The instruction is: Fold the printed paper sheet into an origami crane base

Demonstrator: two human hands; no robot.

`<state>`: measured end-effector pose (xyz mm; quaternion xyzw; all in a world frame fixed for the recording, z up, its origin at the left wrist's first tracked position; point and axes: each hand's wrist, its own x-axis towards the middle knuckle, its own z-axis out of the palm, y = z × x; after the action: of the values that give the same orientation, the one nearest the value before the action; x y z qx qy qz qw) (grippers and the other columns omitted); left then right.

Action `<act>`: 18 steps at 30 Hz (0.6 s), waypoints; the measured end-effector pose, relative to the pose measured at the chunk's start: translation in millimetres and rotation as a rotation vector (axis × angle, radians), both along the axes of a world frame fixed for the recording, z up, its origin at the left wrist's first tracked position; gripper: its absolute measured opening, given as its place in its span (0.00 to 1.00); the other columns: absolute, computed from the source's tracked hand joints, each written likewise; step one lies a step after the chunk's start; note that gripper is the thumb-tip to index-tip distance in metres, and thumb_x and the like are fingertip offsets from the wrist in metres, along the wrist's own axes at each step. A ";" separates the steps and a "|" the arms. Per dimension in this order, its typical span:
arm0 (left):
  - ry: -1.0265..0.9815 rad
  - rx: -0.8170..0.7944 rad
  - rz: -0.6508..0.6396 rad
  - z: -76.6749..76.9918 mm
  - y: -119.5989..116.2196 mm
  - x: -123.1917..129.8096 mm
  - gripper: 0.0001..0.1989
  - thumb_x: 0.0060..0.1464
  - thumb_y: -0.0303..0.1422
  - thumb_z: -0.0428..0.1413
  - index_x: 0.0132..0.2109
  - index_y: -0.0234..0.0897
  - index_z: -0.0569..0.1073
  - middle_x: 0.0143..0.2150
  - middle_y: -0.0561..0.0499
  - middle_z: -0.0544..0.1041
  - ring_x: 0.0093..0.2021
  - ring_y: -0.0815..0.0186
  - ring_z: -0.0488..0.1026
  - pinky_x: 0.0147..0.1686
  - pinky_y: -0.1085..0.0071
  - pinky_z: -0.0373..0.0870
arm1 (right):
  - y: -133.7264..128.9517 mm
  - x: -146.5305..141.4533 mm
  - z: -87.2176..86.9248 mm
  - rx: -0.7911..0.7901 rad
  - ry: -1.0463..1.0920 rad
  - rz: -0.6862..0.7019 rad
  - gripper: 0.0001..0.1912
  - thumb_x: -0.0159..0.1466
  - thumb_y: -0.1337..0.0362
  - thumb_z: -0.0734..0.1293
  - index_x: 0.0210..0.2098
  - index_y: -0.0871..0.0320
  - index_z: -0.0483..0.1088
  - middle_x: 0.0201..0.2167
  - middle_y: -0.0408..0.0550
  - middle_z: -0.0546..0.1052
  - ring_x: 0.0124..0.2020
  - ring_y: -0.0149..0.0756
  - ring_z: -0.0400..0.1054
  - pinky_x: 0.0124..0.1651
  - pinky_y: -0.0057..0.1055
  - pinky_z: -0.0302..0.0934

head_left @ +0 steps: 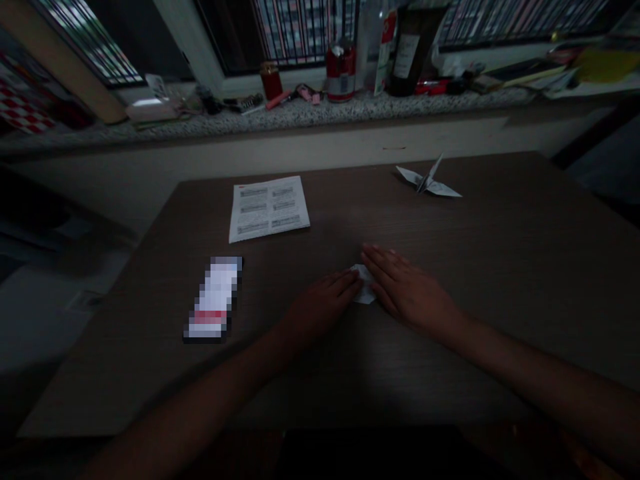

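Observation:
A small folded piece of white paper [365, 292] lies on the brown table, partly covered by both hands. From the left, my left hand [323, 303] holds the paper down, its fingers pressed together on the paper's left side. My right hand [413, 290] rests flat along the paper's right edge with its fingers stretched out. The thumbs and the undersides of the fingers are hard to see in the dim light. Beyond my right hand, a folded paper crane [427, 181] with printed wings stands near the table's back edge.
A printed sheet [270, 208] lies flat at the back left of the table [340, 233]. In front of it is a phone [214, 299] with a lit, blurred screen. Along the stone windowsill [200, 123] stand a red can [341, 72], a jar [271, 81], a dark bottle [407, 57] and clutter.

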<state>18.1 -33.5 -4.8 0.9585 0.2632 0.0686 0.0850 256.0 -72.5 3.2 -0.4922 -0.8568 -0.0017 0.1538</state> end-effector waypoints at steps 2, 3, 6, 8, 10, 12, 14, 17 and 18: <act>0.000 -0.021 0.004 -0.5 -0.2 0.7 0.22 0.73 0.25 0.41 0.69 0.34 0.64 0.73 0.41 0.64 0.73 0.59 0.60 0.70 0.59 0.60 | 2.7 -4.9 -9.1 -0.050 0.028 0.017 0.28 0.77 0.62 0.54 0.73 0.64 0.54 0.74 0.58 0.56 0.75 0.45 0.50 0.74 0.48 0.50; 0.000 -0.033 0.008 -0.8 -0.4 0.7 0.22 0.73 0.25 0.41 0.69 0.33 0.64 0.73 0.40 0.63 0.73 0.59 0.59 0.70 0.59 0.60 | 4.0 -5.8 -13.6 -0.074 0.035 0.022 0.28 0.77 0.62 0.54 0.74 0.63 0.54 0.75 0.57 0.56 0.75 0.44 0.50 0.74 0.48 0.50; 0.000 -0.076 0.048 -2.8 -1.8 1.1 0.23 0.72 0.24 0.40 0.69 0.33 0.63 0.73 0.40 0.62 0.73 0.59 0.59 0.70 0.59 0.60 | 6.2 -5.0 -22.1 -0.119 0.041 0.033 0.29 0.77 0.59 0.52 0.75 0.61 0.52 0.75 0.55 0.55 0.75 0.43 0.48 0.75 0.49 0.49; -0.008 -0.100 0.099 -5.0 -4.1 2.5 0.24 0.71 0.24 0.39 0.70 0.32 0.60 0.74 0.39 0.60 0.74 0.59 0.58 0.69 0.59 0.61 | 6.3 -4.1 -23.4 -0.136 0.033 0.034 0.30 0.78 0.57 0.52 0.75 0.61 0.50 0.75 0.54 0.54 0.76 0.43 0.46 0.75 0.50 0.48; -0.024 -0.101 0.152 -7.4 -7.7 5.3 0.26 0.70 0.24 0.39 0.72 0.32 0.56 0.76 0.37 0.56 0.75 0.58 0.55 0.70 0.58 0.60 | 5.9 -4.2 -22.9 -0.147 0.028 0.029 0.30 0.78 0.56 0.52 0.75 0.61 0.50 0.75 0.54 0.53 0.76 0.43 0.45 0.75 0.50 0.47; -0.038 -0.081 0.173 -8.8 -12.5 9.3 0.29 0.68 0.24 0.40 0.74 0.29 0.52 0.77 0.35 0.51 0.77 0.56 0.50 0.72 0.56 0.56 | 5.5 -4.9 -22.6 -0.151 0.029 0.023 0.31 0.77 0.56 0.53 0.75 0.61 0.50 0.75 0.54 0.53 0.76 0.44 0.45 0.75 0.50 0.47; -0.024 -0.057 0.132 -9.1 -17.8 13.1 0.33 0.66 0.28 0.46 0.74 0.23 0.49 0.77 0.31 0.47 0.78 0.50 0.42 0.74 0.52 0.50 | 5.4 -5.5 -23.4 -0.150 0.034 0.019 0.31 0.77 0.55 0.53 0.75 0.60 0.49 0.75 0.55 0.54 0.76 0.45 0.46 0.75 0.51 0.47; 0.005 -0.038 0.153 -8.2 -24.0 16.4 0.36 0.66 0.34 0.47 0.74 0.21 0.48 0.78 0.31 0.45 0.78 0.49 0.37 0.75 0.49 0.45 | 5.8 -5.6 -25.7 -0.141 0.050 0.020 0.32 0.77 0.56 0.54 0.76 0.56 0.46 0.75 0.54 0.55 0.75 0.45 0.47 0.75 0.52 0.48; 0.008 -0.033 0.162 -7.8 -25.0 16.6 0.35 0.67 0.35 0.47 0.75 0.22 0.47 0.78 0.31 0.44 0.78 0.49 0.36 0.75 0.49 0.45 | 5.9 -5.4 -26.2 -0.139 0.056 0.022 0.32 0.77 0.56 0.54 0.77 0.55 0.45 0.75 0.54 0.55 0.75 0.45 0.47 0.75 0.53 0.48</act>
<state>34.7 -58.5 -12.7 0.9328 0.3414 0.0670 0.0936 250.6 -66.7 -23.1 -0.4920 -0.8556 0.0732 0.1435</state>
